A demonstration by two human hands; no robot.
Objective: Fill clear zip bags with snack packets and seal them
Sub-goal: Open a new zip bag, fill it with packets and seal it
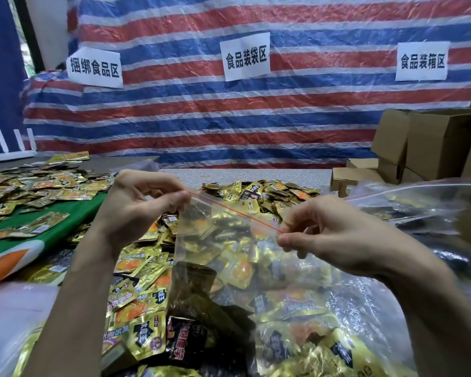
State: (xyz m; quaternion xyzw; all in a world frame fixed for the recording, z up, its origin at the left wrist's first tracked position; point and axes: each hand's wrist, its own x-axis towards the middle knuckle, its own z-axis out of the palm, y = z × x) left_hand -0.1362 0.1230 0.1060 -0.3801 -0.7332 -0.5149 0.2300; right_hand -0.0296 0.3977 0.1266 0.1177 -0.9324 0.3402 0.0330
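Observation:
A clear zip bag [218, 248] with a red zip line hangs between my hands, holding several gold and black snack packets. My left hand [136, 205] pinches the zip strip at its left end. My right hand [326, 235] pinches the same strip at its right end. The strip runs taut and slants down to the right between them. Beneath the bag lies a heap of loose gold snack packets [144, 303].
More packets cover a green cloth [74, 213] at left and pile up at the far middle [259, 194]. Filled clear bags [408, 202] lie at right. Cardboard boxes [430, 142] stack at the back right. A striped tarp with paper signs [246, 57] forms the back wall.

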